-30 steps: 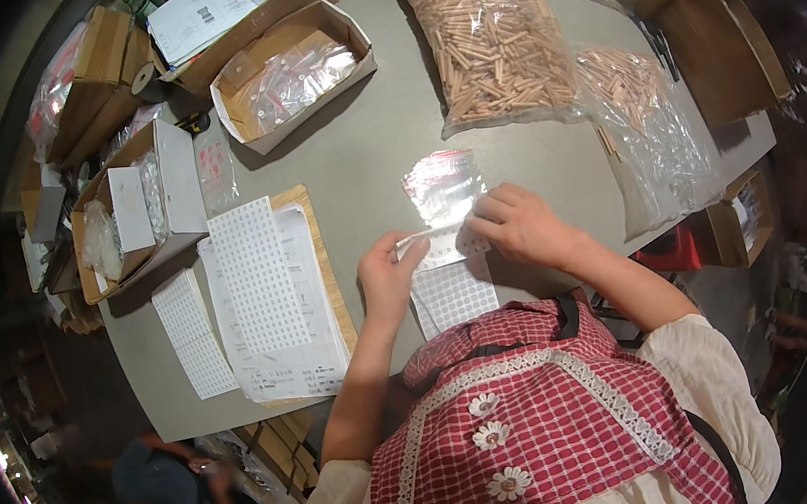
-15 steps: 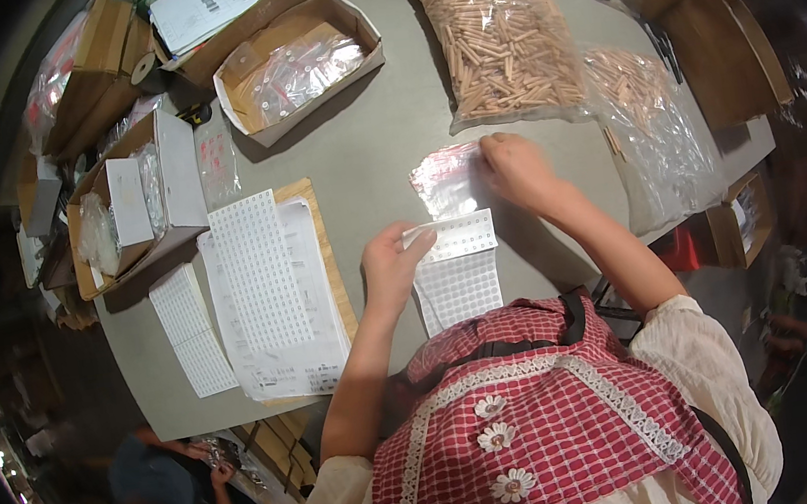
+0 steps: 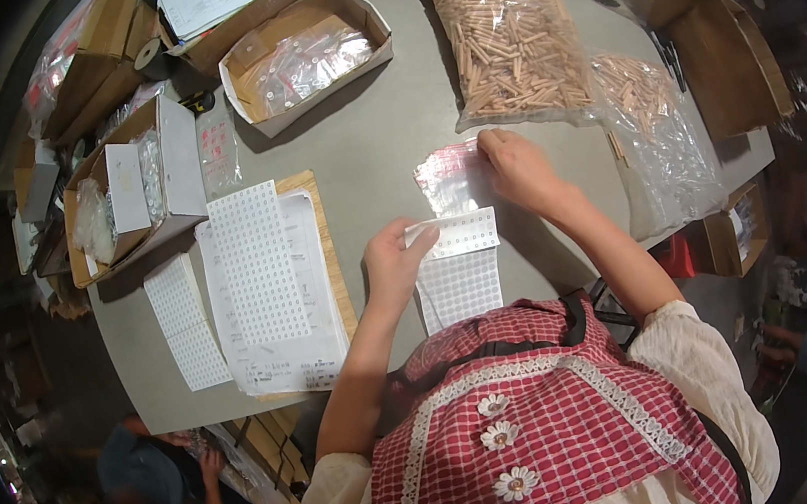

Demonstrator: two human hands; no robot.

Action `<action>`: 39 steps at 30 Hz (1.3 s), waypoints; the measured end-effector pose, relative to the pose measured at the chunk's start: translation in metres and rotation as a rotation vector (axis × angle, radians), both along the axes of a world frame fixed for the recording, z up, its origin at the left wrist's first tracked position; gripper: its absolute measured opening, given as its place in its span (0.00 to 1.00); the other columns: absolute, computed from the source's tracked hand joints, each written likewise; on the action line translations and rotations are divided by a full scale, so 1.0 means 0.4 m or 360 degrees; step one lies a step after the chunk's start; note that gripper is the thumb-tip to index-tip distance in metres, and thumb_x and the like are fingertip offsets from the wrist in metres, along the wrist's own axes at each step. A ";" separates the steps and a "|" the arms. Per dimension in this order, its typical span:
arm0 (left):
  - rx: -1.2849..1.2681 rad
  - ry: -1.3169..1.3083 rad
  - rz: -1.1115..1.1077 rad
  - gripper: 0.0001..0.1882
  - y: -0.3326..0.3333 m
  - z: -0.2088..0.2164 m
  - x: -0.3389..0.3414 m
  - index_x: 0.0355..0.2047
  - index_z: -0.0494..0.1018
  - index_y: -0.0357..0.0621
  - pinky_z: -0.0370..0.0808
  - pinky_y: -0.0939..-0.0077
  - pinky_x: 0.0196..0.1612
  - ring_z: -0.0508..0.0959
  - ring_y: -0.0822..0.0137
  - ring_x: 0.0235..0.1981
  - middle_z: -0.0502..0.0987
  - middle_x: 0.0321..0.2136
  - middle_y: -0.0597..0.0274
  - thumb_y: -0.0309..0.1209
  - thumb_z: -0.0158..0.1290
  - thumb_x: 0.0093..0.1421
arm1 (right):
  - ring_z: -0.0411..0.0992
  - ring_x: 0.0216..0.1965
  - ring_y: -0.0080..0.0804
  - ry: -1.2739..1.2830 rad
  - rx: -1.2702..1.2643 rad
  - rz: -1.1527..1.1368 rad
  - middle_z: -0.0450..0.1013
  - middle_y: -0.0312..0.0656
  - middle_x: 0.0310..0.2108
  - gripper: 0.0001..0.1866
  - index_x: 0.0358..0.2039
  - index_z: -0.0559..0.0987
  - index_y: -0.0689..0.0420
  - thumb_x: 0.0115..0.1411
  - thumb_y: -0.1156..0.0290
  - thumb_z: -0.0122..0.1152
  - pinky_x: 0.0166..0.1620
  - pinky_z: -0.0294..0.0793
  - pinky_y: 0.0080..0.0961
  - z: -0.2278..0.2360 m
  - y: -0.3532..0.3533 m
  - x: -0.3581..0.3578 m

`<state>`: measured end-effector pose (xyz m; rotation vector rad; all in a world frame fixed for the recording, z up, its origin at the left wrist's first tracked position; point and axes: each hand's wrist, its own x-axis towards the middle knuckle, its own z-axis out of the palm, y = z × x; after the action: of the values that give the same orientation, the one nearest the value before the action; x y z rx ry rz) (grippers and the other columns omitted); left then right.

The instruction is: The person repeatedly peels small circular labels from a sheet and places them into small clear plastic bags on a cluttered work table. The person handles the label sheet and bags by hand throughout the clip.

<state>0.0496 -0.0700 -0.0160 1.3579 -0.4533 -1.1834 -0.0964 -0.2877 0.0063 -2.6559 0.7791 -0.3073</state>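
Note:
My left hand [image 3: 393,261] is closed on a white sticker sheet [image 3: 460,285], thumb on top. The sheet's upper part is folded over, showing small printed marks, and its lower part shows rows of round stickers. Just beyond it lies a small stack of clear plastic zip bags [image 3: 447,181] with red-pink edges. My right hand [image 3: 519,169] is at the right edge of these bags, fingers drawn together and touching their upper corner. Whatever is between those fingertips is hidden.
Paper stacks with sticker sheets [image 3: 258,260] lie on a board at left. A white box [image 3: 333,84] of small bags stands behind. Large bags of wooden dowels [image 3: 513,37] fill the back right. Cartons [image 3: 176,159] line the left edge. Another person [image 3: 154,479] works at lower left.
My view has shifted slightly. Both hands keep nearly the same places, the left on the sticker sheet and the right at the zip bags.

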 end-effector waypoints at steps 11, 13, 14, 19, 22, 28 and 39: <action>-0.0037 -0.0025 0.0030 0.08 0.005 0.005 -0.006 0.41 0.78 0.34 0.74 0.85 0.36 0.80 0.80 0.32 0.83 0.33 0.65 0.27 0.61 0.67 | 0.75 0.46 0.53 -0.0124 0.0609 0.0009 0.77 0.51 0.42 0.13 0.42 0.79 0.60 0.58 0.70 0.66 0.46 0.74 0.45 0.106 0.046 -0.078; -0.0038 -0.0045 0.0033 0.07 0.006 -0.002 -0.008 0.40 0.78 0.34 0.74 0.85 0.36 0.79 0.80 0.32 0.83 0.33 0.65 0.27 0.61 0.67 | 0.70 0.57 0.54 -0.0156 0.0321 -0.0012 0.72 0.56 0.55 0.20 0.47 0.78 0.62 0.58 0.65 0.69 0.56 0.71 0.45 0.042 0.017 -0.096; -0.0044 -0.0055 0.0041 0.07 0.008 -0.011 -0.006 0.40 0.78 0.35 0.74 0.85 0.36 0.79 0.80 0.32 0.82 0.33 0.65 0.27 0.61 0.67 | 0.70 0.58 0.55 -0.0157 0.0176 -0.0074 0.72 0.56 0.56 0.23 0.49 0.77 0.62 0.57 0.64 0.70 0.58 0.71 0.45 0.028 0.011 -0.096; 0.0025 -0.0179 0.0033 0.07 0.017 -0.025 0.000 0.39 0.78 0.35 0.74 0.85 0.35 0.79 0.80 0.32 0.82 0.32 0.66 0.27 0.62 0.66 | 0.64 0.64 0.59 0.0064 0.0021 -0.0040 0.66 0.58 0.64 0.36 0.62 0.71 0.63 0.57 0.62 0.72 0.66 0.66 0.47 0.055 0.024 -0.104; -0.0019 -0.0130 0.0017 0.07 0.016 -0.020 -0.001 0.39 0.78 0.35 0.74 0.85 0.35 0.79 0.80 0.32 0.82 0.32 0.66 0.27 0.62 0.66 | 0.69 0.58 0.55 -0.0067 -0.0098 0.0033 0.72 0.53 0.56 0.26 0.53 0.76 0.62 0.56 0.65 0.72 0.60 0.70 0.46 0.023 0.018 -0.114; -0.0101 -0.0003 0.0057 0.09 0.011 -0.011 -0.005 0.41 0.80 0.34 0.73 0.85 0.33 0.78 0.80 0.30 0.83 0.31 0.65 0.28 0.63 0.65 | 0.75 0.46 0.51 -0.0471 0.0243 -0.0097 0.78 0.47 0.41 0.09 0.40 0.81 0.62 0.61 0.72 0.66 0.49 0.74 0.41 -0.013 -0.029 -0.087; 0.0015 -0.0085 0.0031 0.09 0.017 0.021 -0.004 0.42 0.80 0.35 0.73 0.86 0.37 0.77 0.82 0.34 0.82 0.32 0.69 0.28 0.63 0.65 | 0.73 0.47 0.48 -0.0377 -0.0132 0.0323 0.76 0.43 0.42 0.11 0.41 0.83 0.57 0.56 0.73 0.67 0.50 0.75 0.40 -0.035 -0.035 0.228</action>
<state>0.0479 -0.0632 -0.0078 1.4018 -0.4717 -1.1371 -0.0052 -0.3018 -0.0078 -2.6810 0.4287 -0.5969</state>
